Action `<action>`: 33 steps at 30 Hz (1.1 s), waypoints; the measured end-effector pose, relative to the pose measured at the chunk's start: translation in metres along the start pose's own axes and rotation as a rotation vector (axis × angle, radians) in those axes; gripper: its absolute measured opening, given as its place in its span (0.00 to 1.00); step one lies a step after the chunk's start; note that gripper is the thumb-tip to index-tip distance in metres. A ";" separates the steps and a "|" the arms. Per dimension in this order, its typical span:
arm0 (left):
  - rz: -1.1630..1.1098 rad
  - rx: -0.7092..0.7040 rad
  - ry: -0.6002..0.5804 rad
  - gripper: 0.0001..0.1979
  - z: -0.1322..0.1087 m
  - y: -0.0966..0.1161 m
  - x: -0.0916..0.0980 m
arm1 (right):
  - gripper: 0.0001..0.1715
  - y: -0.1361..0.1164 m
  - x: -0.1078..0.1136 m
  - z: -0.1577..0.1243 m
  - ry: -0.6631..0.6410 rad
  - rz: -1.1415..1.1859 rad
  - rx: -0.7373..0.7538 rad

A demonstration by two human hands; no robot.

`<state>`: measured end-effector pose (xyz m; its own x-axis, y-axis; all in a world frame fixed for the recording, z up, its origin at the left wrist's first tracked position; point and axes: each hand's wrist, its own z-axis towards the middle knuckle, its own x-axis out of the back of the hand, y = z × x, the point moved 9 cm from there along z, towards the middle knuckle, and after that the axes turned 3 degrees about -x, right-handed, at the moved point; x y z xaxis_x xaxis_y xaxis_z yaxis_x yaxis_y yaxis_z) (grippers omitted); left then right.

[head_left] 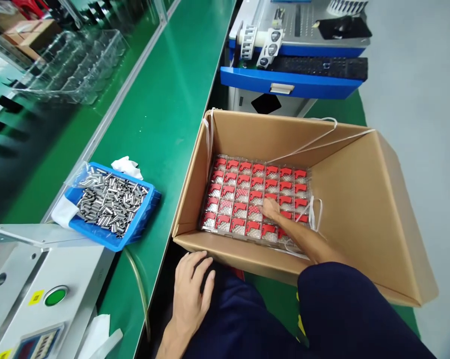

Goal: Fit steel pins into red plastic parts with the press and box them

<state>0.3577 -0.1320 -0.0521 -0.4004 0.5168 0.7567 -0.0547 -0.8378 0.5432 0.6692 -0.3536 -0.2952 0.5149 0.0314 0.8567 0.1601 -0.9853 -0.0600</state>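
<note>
A tall open cardboard box (359, 199) holds a clear compartment tray (220, 231) with rows of red parts (253, 229). My right hand (271, 208) reaches down into the box and touches the tray near its middle, fingers bent; what its fingertips hold, if anything, is hidden. Outside the box, near its front left corner, my left hand (192, 286) hovers by my leg with its fingers apart and nothing in it. White strings (315, 144) hang over the box's edges and lie beside the tray.
On the green bench (172, 99) a blue bin (116, 244) holds many small metal tubes (111, 202). A machine with a green button (55, 296) stands at lower left. Behind the box is a blue-edged machine (288, 82) with a label roll. Clear trays (79, 65) lie upper left.
</note>
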 end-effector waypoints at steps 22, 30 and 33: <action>0.090 -0.009 -0.045 0.09 0.029 -0.012 -0.009 | 0.17 0.005 0.029 -0.020 0.155 0.025 0.109; 0.109 -0.011 -0.018 0.09 0.030 -0.014 -0.011 | 0.18 0.004 0.040 -0.033 0.243 0.062 0.119; 0.110 -0.004 -0.011 0.09 0.030 -0.014 -0.011 | 0.19 0.006 0.044 -0.039 0.255 0.072 0.113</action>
<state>0.3901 -0.1208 -0.0574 -0.3945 0.4230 0.8157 -0.0148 -0.8905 0.4547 0.6598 -0.3646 -0.2382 0.3023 -0.0957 0.9484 0.2303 -0.9581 -0.1701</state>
